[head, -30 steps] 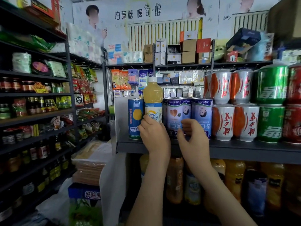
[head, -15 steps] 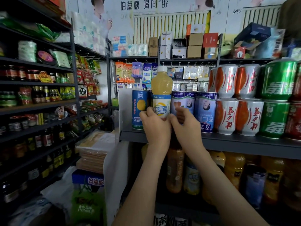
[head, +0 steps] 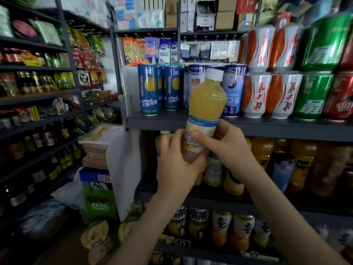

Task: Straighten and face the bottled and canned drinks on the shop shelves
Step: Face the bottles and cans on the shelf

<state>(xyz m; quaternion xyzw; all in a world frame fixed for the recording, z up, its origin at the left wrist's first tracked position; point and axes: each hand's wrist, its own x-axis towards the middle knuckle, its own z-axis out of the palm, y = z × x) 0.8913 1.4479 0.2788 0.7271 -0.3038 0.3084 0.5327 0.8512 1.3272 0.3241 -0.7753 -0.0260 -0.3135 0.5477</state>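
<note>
The juice bottle's (head: 207, 100) base was hidden behind fingers, and its label print was too blurred to read. The left hand (head: 177, 167) gripped its lower end; the right hand (head: 231, 148) clasped its label. The bottle stood upright, held before the grey shelf's (head: 277, 129) front edge, with blue cans (head: 150, 90) on that shelf.

2 hands (head: 177, 165), 1 yellow juice btl (head: 207, 104), 2 dark-blue cans (head: 149, 88) up front, 4 red/white cans (head: 256, 94), 2 green cans (head: 313, 96).
</note>
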